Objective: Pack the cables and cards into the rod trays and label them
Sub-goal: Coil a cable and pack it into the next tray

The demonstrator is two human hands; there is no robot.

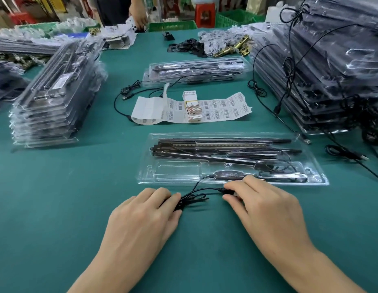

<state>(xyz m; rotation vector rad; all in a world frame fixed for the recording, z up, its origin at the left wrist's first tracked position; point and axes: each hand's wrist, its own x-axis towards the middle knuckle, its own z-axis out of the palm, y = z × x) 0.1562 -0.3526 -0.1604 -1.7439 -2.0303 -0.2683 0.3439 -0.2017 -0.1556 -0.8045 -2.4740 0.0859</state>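
Cable (192,200), black, coiled: left hand (141,216) pinches the bundle, fingers curled. Right hand (266,210) grips its plug end; plug mostly hidden. Both toward near edge of table (57,187), just before clear rod tray (177,171). Barcode label sheet (222,109) mid-table, print illegible.

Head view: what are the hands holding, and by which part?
Both hold the black cable: the left hand grips its coiled loops, the right hand pinches its plug end.
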